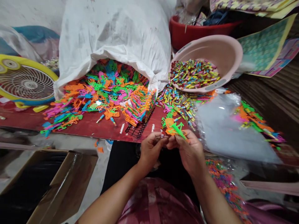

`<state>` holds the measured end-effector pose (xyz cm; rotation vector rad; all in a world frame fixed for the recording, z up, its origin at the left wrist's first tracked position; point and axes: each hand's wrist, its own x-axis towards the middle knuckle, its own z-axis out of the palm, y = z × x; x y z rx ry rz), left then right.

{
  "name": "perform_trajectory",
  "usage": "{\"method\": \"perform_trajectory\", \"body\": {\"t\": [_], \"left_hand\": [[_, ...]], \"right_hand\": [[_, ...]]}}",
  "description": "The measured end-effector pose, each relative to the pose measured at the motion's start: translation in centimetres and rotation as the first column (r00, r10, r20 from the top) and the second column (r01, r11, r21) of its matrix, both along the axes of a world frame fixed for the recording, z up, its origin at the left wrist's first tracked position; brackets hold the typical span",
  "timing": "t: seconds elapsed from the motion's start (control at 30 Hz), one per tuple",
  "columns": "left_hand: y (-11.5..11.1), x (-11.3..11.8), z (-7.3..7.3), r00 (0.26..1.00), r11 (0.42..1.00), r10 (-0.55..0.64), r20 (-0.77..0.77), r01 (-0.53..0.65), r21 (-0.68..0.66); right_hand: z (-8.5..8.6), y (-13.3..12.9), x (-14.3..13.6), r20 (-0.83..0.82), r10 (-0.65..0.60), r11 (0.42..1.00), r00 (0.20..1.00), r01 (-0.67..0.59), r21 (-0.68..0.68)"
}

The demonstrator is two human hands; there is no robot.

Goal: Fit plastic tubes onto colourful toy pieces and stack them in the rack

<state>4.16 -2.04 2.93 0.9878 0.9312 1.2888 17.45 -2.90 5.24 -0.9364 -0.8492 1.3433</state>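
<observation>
At the near edge of the counter (90,127), the right hand (193,151) grasps a green plastic piece (178,130); the left hand (150,150) pinches a small pale piece (162,136). It seems fine two-handed handling, so the next move calls for steady, light pinching.

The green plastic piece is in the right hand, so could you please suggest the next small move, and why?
Probably bring the small piece in the left hand up to the green plastic piece, with the right hand held steady: each hand pinches its own piece, and their fingertips are close together.
</observation>
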Motion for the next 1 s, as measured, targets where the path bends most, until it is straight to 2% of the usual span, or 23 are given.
{"method": "perform_trajectory", "body": {"t": [0.17, 0.33, 0.57, 0.67, 0.77, 0.83, 0.93, 1.0], "left_hand": [[0.3, -0.4, -0.3, 0.997, 0.999, 0.029, -0.075, -0.026, 0.032], [0.4, -0.4, -0.2, 0.991, 0.998, 0.024, -0.135, -0.016, 0.059], [0.2, -0.2, -0.6, 0.979, 0.997, -0.037, -0.2, 0.05, 0.06], [0.0, -0.1, -0.1, 0.989, 0.997, -0.066, -0.132, 0.071, 0.034], [-0.1, 0.1, 0.9, 0.999, 0.998, -0.047, -0.025, 0.046, -0.042], [0.0, 0.2, 1.5, 0.996, 0.993, -0.068, 0.06, 0.073, -0.089], [0.4, 0.2, 1.8, 0.967, 0.977, -0.088, 0.238, 0.131, -0.168], [0.6, 0.0, 1.8, 0.945, 0.968, -0.075, 0.319, 0.145, -0.204]], "right_hand": [[0.0, 0.0, 0.4, 0.117, 0.017, 1.0, 0.993, -0.016, -0.004], [-0.1, 0.1, 0.3, 0.161, 0.045, 0.999, 0.986, -0.042, -0.021], [0.4, 0.7, 0.7, 0.279, -0.034, 0.999, 0.96, 0.032, 0.014], [0.6, 0.6, 1.2, 0.411, -0.081, 0.997, 0.908, 0.069, 0.042], [0.3, 0.3, 1.1, 0.545, -0.216, 0.976, 0.81, 0.176, 0.126], [0.2, -0.1, 0.6, 0.656, -0.3, 0.952, 0.693, 0.175, 0.251], [0.2, -0.6, -0.3, 0.774, -0.426, 0.871, 0.468, -0.019, 0.491], [0.6, -0.6, -0.6, 0.793, -0.484, 0.806, 0.37, -0.164, 0.568]]}}
